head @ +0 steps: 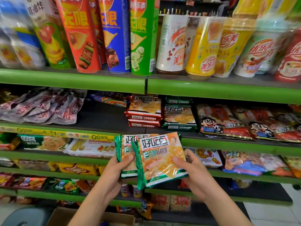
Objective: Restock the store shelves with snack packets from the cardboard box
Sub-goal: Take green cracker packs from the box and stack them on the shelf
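Person stands facing green metal store shelves (73,80), both bare hands up in front of the middle tiers. Left hand (120,168) grips a green-edged orange foil snack packet (124,154) from below, thumb curled over its front lower edge, fingers behind. Right hand (190,170) pinches a second, matching green-edged orange packet (160,159), thumb pressed on the front at its 3 o'clock side, fingers wrapped behind. Second packet overlaps the first, sitting in front of it and shifted toward 4 o'clock; both are tilted slightly and held clear of the shelf lip, not resting on anything.

At 12 o'clock from the held packets, on the shelf above: a stack of red-edged biscuit packets (144,111) and just beside it, at its 3 o'clock, a stack of green-edged biscuit packets (179,115) matching the held ones. Bare dark shelf surface lies at 9 o'clock of the red stack, then loose purplish-grey pouches (42,106). Red cartoon-face snack bags (228,121) sit at 3 o'clock of the green stack.

Top tier: tall crisp tubes, orange (78,35), blue (114,35), green (142,35), then plastic-wrapped drink cups (202,48) toward 2 o'clock.

Open brown cardboard box (65,216) at 7 o'clock near the floor, partly hidden by the left forearm; contents unclear.
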